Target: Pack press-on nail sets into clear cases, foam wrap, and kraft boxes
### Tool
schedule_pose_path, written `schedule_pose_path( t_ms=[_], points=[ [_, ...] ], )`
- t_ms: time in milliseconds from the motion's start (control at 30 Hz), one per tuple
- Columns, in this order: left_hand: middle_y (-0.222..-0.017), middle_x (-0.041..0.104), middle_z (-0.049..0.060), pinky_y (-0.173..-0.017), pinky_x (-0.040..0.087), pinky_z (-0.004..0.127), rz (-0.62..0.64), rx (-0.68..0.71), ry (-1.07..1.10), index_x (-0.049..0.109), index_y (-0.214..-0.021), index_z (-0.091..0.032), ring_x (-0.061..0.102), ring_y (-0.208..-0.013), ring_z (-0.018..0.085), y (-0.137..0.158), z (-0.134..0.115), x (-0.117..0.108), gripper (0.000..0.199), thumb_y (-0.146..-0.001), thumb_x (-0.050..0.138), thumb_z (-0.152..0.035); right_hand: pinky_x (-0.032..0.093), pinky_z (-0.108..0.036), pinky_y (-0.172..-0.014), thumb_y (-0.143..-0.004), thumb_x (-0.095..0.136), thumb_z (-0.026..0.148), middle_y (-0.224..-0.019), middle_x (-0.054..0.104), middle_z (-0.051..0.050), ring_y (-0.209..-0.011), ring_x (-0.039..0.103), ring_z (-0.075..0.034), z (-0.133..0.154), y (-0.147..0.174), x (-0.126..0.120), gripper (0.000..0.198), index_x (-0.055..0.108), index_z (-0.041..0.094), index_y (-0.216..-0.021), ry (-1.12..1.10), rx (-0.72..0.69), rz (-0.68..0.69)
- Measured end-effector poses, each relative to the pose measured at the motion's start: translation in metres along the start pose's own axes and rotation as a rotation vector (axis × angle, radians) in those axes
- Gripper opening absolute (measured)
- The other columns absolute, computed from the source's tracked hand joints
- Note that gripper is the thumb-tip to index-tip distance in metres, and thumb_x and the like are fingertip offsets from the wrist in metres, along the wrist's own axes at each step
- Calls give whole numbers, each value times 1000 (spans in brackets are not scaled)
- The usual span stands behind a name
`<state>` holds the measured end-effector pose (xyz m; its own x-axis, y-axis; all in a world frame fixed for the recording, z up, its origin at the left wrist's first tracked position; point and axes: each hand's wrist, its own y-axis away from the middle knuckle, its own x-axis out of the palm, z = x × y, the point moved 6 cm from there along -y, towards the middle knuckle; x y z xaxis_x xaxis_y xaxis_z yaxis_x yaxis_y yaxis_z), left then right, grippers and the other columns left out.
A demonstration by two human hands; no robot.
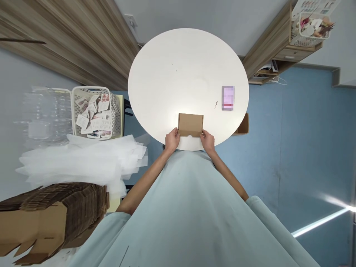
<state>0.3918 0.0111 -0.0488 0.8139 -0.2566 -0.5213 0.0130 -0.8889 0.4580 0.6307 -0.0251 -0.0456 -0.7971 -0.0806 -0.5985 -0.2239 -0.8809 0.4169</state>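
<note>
Cardboard box (pixel 190 124) sits just ahead, between the left hand (pixel 172 140) and right hand (pixel 207 141), which grip its near corners at the white surface (pixel 189 55); even pressure from both sides should keep it square, well clear of the blurred pink item (pixel 228 98) forward-right of the right hand

Brown box (pixel 190 124), white table (pixel 189 63). From the box: a lilac rectangle (pixel 228 95) banded red at two o'clock, blue floor (pixel 306 129) at three, pale aqua garment (pixel 191 207) at six, white basket (pixel 116 115) at nine, streaky brown panels (pixel 83 33) at ten.
</note>
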Motion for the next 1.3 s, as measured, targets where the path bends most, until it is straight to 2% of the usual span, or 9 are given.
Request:
schedule_pose_path(
  t_ms=[333,467,567,700,833,933,1033,1133,1300],
  points=[
    [-144,74,12,-119,53,40,30,13,64,61,-151,-18,71,-134,26,-5,2,-3,57,-94,60,-9,62,-47,-104,-97,60,29,-130,73,-16,-105,73,-27,-13,-12,1,44,71,19,-138,-64,-61,-47],
    [-144,73,14,-121,52,40,42,18,132,62,-149,-14,70,-135,25,1,-3,-10,53,-96,62,-13,59,-47,-111,-101,58,41,-144,69,-16,-127,69,-28,-7,-6,-3,44,73,20,-136,-190,-104,-35],
    [-139,75,14,-118,54,41,3,53,153,67,-143,-16,72,-130,26,10,-14,-25,44,-101,65,-28,54,-48,-120,-102,58,50,-152,67,-12,-140,63,-28,9,3,-14,46,74,22,-135,-257,-125,-44],
    [-125,78,12,-109,58,40,-74,154,122,75,-130,-19,74,-120,27,25,-33,-50,40,-107,59,-48,56,-45,-117,-103,59,57,-143,74,-11,-132,69,-28,33,17,-36,47,78,22,-128,-287,-56,-57],
    [-112,77,10,-101,58,38,-81,143,75,79,-123,-21,73,-108,26,28,-35,-60,43,-108,55,-54,59,-44,-109,-101,62,63,-127,81,-11,-120,74,-30,43,20,-45,48,81,22,-117,-250,41,-37],
    [-117,75,10,-101,57,37,-42,101,134,75,-131,-21,73,-108,24,24,-26,-56,42,-107,59,-51,60,-43,-105,-100,63,65,-129,80,-12,-116,75,-29,40,14,-42,52,78,21,-124,-250,62,-18],
    [-120,74,9,-101,57,34,10,85,183,69,-142,-23,72,-112,22,20,-19,-50,44,-105,61,-46,59,-41,-105,-100,62,65,-143,73,-14,-121,72,-27,34,9,-36,58,72,22,-137,-250,22,22],
    [-122,71,9,-99,58,32,45,91,212,67,-145,-25,70,-114,21,20,-15,-48,45,-104,62,-44,58,-40,-106,-102,61,63,-153,66,-13,-125,70,-26,29,8,-32,60,67,24,-147,-277,-15,59],
    [-122,70,9,-95,59,32,58,114,236,66,-146,-26,70,-107,19,20,-13,-47,47,-103,63,-44,58,-39,-105,-102,61,60,-155,65,-11,-125,69,-24,24,10,-32,59,65,26,-150,-303,-37,84]
  ],
)
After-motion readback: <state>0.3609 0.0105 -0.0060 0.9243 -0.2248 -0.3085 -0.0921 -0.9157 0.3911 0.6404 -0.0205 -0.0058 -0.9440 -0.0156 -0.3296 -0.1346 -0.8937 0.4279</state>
